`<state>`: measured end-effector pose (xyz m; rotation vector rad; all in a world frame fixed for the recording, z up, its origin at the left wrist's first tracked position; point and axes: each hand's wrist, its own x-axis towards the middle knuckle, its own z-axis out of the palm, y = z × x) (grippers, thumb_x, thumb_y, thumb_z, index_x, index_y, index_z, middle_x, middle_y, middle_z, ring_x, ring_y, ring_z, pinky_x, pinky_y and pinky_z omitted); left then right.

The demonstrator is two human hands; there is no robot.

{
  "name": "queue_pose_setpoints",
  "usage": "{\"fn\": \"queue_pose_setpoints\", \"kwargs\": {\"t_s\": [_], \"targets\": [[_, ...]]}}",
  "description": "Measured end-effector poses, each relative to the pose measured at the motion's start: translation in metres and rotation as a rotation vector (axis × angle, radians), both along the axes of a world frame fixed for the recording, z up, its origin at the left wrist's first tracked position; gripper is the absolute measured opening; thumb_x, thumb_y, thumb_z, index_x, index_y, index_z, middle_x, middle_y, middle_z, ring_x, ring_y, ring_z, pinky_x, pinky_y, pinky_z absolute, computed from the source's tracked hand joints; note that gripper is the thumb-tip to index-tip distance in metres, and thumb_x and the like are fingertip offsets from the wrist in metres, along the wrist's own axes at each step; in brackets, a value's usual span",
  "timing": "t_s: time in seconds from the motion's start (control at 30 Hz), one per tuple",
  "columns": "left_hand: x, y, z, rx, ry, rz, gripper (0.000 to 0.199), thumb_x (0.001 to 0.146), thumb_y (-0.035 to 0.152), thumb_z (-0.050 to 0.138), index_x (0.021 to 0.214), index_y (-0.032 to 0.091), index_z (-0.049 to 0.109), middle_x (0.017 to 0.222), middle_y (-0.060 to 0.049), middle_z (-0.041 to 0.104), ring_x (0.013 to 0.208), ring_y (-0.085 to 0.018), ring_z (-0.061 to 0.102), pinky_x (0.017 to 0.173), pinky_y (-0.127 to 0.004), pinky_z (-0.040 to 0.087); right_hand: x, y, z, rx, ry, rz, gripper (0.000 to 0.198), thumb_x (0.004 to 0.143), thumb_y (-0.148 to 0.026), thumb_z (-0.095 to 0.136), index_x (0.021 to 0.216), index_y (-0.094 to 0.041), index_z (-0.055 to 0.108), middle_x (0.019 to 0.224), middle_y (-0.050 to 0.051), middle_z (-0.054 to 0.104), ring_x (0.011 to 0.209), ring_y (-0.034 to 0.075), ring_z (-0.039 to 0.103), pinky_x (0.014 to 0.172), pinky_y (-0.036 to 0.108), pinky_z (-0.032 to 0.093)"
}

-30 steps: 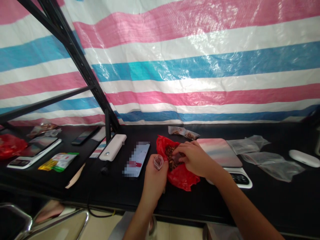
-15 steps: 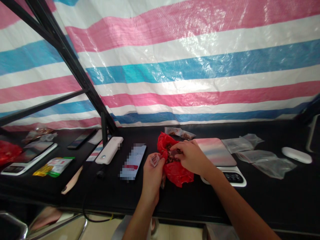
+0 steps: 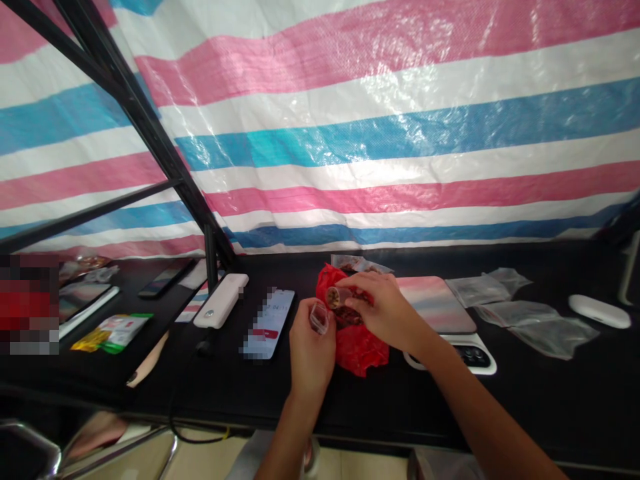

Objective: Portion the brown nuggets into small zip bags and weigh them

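Note:
A crumpled red plastic bag [image 3: 363, 350] lies open on the black table, with small reddish-brown dried pieces inside. My right hand [image 3: 385, 310] is above the bag, its fingers closed round a small clear cup [image 3: 333, 297] that is tilted to the left and has brown pieces in it. To the left, my left hand [image 3: 311, 347] is closed round a small clear plastic bag [image 3: 319, 318], whose mouth gapes upward. The cup is close to that mouth; I cannot tell whether they touch. Behind the red bag lie small filled clear bags [image 3: 357, 264].
Right of the red bag stands a white scale [image 3: 435, 307] with a pinkish top, then clear bags [image 3: 537, 320] and a white case [image 3: 599, 311]. On the left are a phone [image 3: 270, 323], a white power bank [image 3: 221, 300], a knife-shaped item [image 3: 149, 360] and a black frame post [image 3: 160, 147].
My right hand has lifted the clear cup out of the red bag, toward my left hand. My left hand has shifted slightly right, and the small bag's mouth now shows open.

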<state>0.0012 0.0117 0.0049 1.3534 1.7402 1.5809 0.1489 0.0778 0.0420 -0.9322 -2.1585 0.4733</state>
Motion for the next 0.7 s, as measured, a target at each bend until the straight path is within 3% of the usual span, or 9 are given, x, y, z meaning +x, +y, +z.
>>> {"fn": "queue_pose_setpoints", "kwargs": {"t_s": [0.17,0.27,0.5,0.63,0.7], "targets": [[0.007,0.003,-0.004,-0.019,0.018,-0.018,0.011,0.086,0.02,0.059,0.097,0.021,0.059,0.083,0.001,0.065,0.073,-0.016,0.062,0.069,-0.027,0.047,-0.007,-0.013,0.01,0.315,-0.064,0.099,0.039,0.087,0.002,0.052,0.111,-0.022,0.072,0.116,0.004,0.075,0.102,0.024,0.062,0.084,0.04,0.033],[0.01,0.005,-0.005,-0.021,0.024,-0.005,0.01,0.086,0.019,0.058,0.096,0.021,0.058,0.084,0.0,0.065,0.076,-0.017,0.063,0.071,-0.028,0.047,-0.007,-0.015,0.011,0.422,-0.078,0.108,0.043,0.085,0.003,0.05,0.113,-0.022,0.071,0.118,0.005,0.074,0.103,0.024,0.06,0.084,0.04,0.034],[0.006,0.006,-0.005,0.006,0.01,0.024,0.011,0.085,0.019,0.061,0.096,0.022,0.059,0.084,0.0,0.063,0.074,-0.017,0.06,0.071,-0.029,0.047,-0.003,-0.012,0.011,0.381,-0.031,0.036,0.03,0.095,-0.007,0.054,0.115,-0.021,0.072,0.115,0.005,0.075,0.1,0.024,0.062,0.085,0.04,0.035],[-0.006,0.007,-0.009,0.025,-0.004,0.101,0.012,0.078,0.018,0.066,0.087,0.022,0.059,0.085,0.0,0.059,0.08,-0.018,0.057,0.075,-0.03,0.045,-0.004,-0.006,0.003,0.332,-0.079,-0.104,0.029,0.091,-0.009,0.06,0.115,-0.021,0.073,0.116,0.006,0.074,0.102,0.025,0.062,0.084,0.04,0.036],[-0.011,0.009,-0.011,0.006,-0.045,0.099,0.012,0.078,0.019,0.066,0.085,0.022,0.058,0.079,0.001,0.058,0.073,-0.017,0.056,0.069,-0.028,0.044,-0.005,-0.003,-0.002,0.27,-0.137,-0.14,0.03,0.088,-0.007,0.061,0.111,-0.022,0.074,0.115,0.005,0.075,0.102,0.026,0.062,0.084,0.041,0.035]]}}
